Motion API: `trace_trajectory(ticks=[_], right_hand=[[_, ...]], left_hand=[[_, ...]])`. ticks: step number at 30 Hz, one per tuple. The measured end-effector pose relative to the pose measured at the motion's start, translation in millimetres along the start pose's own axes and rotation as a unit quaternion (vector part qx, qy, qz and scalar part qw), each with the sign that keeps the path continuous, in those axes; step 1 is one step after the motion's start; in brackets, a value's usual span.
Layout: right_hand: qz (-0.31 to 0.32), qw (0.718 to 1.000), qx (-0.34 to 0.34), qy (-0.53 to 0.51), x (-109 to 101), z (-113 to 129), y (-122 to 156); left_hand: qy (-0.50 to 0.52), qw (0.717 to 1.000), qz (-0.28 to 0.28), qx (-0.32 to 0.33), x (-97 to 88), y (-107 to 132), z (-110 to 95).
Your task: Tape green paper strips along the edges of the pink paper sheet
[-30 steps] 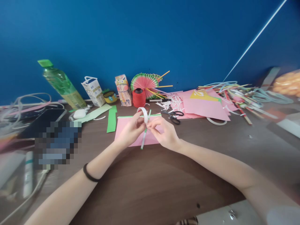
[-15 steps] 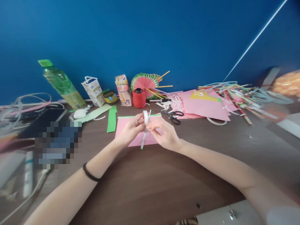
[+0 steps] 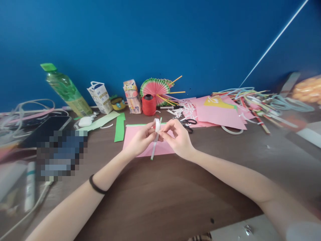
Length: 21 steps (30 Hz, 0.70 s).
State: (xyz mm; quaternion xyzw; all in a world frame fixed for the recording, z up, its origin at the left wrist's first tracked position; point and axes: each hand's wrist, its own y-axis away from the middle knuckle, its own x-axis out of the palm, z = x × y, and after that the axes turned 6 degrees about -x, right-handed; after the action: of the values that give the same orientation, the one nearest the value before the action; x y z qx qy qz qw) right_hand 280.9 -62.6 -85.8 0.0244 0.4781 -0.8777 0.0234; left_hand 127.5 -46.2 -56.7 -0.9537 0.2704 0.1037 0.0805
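Observation:
Both my hands meet above a pink paper sheet (image 3: 135, 135) with a green top edge that lies on the brown table (image 3: 160, 197). My left hand (image 3: 140, 140) and my right hand (image 3: 177, 139) pinch a narrow white paper strip (image 3: 157, 125) between thumbs and fingertips. The strip's top is curled into a small tight loop. Its tail, white with a green edge, hangs down to the table at about the pink sheet's front edge. A black band circles my left wrist.
Black scissors (image 3: 187, 124), a red thread spool (image 3: 148, 104), a paper fan (image 3: 153, 87), cartons and a green bottle (image 3: 65, 90) line the back. Pink sheets and coloured strips (image 3: 250, 100) pile at the right. Green paper strips (image 3: 119, 127) and a dark device lie at the left.
The strip's wide arch has been rolled down into a small tight loop between my fingertips. My right hand's fingers have lifted a little and moved closer to the left hand.

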Motion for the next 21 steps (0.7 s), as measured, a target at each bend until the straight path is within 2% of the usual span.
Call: trace_trajectory(ticks=[6,9,13,16,18,21], right_hand=[[-0.002,1.0,-0.007,0.031,1,4,1],[0.005,0.997,-0.043,0.059,1,6,3],[0.061,0.988,-0.114,0.079,1,8,4],[0.081,0.983,-0.149,0.076,1,8,3],[0.073,0.983,-0.147,0.084,0,9,2],[0.051,0.989,-0.107,0.089,-1,10,0]], left_hand=[[-0.027,0.999,-0.012,0.019,1.9,1,0],[-0.027,0.999,-0.021,0.019,1.7,0,-1],[0.01,0.998,-0.056,0.016,0.7,0,-2],[0.049,0.997,-0.057,0.009,1.1,0,-4],[0.072,0.996,-0.05,-0.006,1.9,0,-6],[0.115,0.993,-0.025,-0.018,2.5,0,-7]])
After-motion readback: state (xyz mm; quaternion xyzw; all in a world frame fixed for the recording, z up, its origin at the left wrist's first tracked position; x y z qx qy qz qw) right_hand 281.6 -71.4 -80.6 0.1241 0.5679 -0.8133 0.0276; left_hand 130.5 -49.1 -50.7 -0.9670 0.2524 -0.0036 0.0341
